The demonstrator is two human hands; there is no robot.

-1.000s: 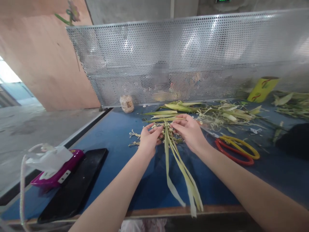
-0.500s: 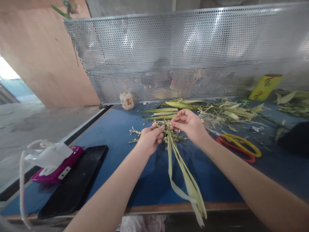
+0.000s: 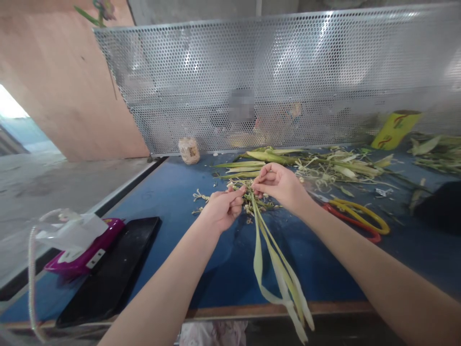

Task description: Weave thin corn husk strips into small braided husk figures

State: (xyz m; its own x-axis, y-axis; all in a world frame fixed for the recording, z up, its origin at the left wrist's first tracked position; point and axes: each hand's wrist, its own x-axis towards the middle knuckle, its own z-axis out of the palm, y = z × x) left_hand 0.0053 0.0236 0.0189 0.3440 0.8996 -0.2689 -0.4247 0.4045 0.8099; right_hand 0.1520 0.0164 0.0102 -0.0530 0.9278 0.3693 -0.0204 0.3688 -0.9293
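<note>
Over the middle of the blue table, my left hand [image 3: 224, 207] is closed, thumb and fingers pinching a small bundle of knotted plant strips [image 3: 248, 188]. My right hand [image 3: 275, 185] pinches the same bundle from the other side, its fingertips close to the left thumb. Long pale green leaf strips [image 3: 275, 259] hang from between the hands, down past the table's front edge. Small braided pieces [image 3: 201, 195] lie left of the bundle. More knotted bits lie beneath my hands, partly hidden by the fingers.
Red-and-yellow-handled scissors [image 3: 355, 216] lie beside my right forearm. Loose leaves [image 3: 324, 163] are heaped behind my hands. A yellow tube [image 3: 396, 129] and a tape roll [image 3: 189, 150] stand near the perforated metal panel [image 3: 201, 72]. A black phone-like slab [image 3: 111, 269] and purple power strip [image 3: 84, 250] occupy the left.
The hanging leaf strips have swung slightly to the right. Both hands stay at the bundle, with only small shifts of the fingers.
</note>
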